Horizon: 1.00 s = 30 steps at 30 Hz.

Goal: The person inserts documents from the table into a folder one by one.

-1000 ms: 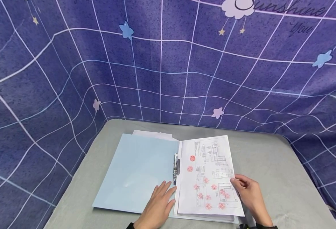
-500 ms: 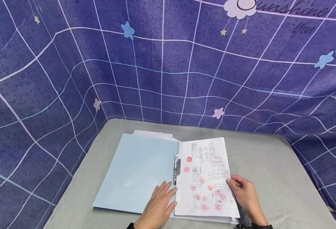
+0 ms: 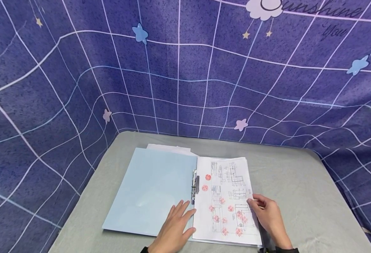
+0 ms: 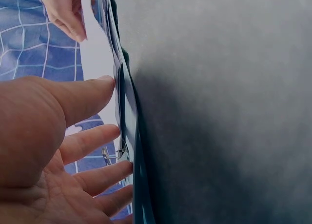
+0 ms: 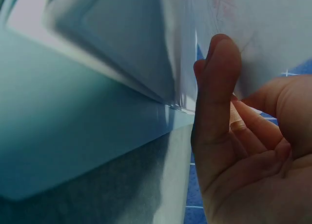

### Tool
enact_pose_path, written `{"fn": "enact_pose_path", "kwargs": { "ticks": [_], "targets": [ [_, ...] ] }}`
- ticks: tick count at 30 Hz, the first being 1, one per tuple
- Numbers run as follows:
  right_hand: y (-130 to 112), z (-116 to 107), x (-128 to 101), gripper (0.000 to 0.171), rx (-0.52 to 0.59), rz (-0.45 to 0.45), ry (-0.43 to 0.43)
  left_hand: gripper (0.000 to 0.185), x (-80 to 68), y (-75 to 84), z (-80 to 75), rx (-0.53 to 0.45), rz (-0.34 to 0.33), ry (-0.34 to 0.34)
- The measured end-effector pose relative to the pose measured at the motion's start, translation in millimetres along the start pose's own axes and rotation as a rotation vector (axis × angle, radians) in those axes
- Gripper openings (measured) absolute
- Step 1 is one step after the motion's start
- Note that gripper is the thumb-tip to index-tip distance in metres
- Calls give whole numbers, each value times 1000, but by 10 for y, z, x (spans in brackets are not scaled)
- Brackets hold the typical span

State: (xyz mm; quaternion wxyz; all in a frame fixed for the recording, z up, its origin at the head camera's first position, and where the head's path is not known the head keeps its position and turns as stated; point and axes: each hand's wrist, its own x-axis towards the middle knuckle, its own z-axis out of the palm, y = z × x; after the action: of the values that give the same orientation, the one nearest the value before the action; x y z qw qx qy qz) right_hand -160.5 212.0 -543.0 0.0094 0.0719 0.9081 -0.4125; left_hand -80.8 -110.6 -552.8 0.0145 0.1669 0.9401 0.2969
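Observation:
A light blue folder [image 3: 154, 189] lies spread on the table, its metal clip [image 3: 195, 186] along the spine. On its right half rests a printed sheet [image 3: 201, 200] with line drawings and red stamp marks, over a stack of papers. My right hand [image 3: 269, 212] pinches that sheet's right edge between thumb and fingers; in the right wrist view the sheet [image 5: 278, 33] stands between them. My left hand [image 3: 173, 228] rests with spread, straight fingers on the folder beside the spine, the fingertips near the stack's left edge.
Loose white paper [image 3: 169, 149] sticks out past the folder's far edge. Grey cloth covers the table [image 3: 293, 182]. A purple curtain [image 3: 185, 80] with a grid and stars hangs behind it and at both sides.
The printed sheet has shifted left and come down flush with the stack, and my right hand has moved left with it. My left hand stays in place.

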Motion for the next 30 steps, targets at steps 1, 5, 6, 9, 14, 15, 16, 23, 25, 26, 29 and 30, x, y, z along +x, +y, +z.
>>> {"fn": "enact_pose_path", "kwargs": {
  "ticks": [1,5,6,9,14,15,16,23,25,26,29,30],
  "targets": [
    [2,-1,-4,34,-9,-6,-3,49,1,3,-1,1,-1,-2],
    [5,-7,-8,37,-31,-16,-10,50,5,11,-2,2,-7,-11],
    [6,-10,-8,38,-32,-21,-10,50,5,12,-2,3,-9,-13],
    [2,-30,-17,38,-53,-28,-1,50,4,15,-5,12,-16,-18],
    [-97,-84,-96,40,-184,-111,49,50,2,6,4,34,-8,-4],
    [-126,-91,-120,40,-214,-150,69,50,3,2,8,39,-5,1],
    [-157,-93,-142,41,-243,-197,89,50,2,0,10,40,-3,5],
    [-272,103,-292,55,-320,-563,106,51,3,0,21,36,1,10],
    [-276,200,-334,61,-351,-624,64,51,3,-3,24,40,0,11],
    [-280,246,-358,63,-364,-650,47,51,3,-4,26,44,0,12],
    [-302,358,-431,66,-398,-639,-26,51,4,-3,33,58,-1,17],
    [-319,383,-455,65,-402,-619,-52,50,6,-2,36,61,-3,20]
  ]
}}
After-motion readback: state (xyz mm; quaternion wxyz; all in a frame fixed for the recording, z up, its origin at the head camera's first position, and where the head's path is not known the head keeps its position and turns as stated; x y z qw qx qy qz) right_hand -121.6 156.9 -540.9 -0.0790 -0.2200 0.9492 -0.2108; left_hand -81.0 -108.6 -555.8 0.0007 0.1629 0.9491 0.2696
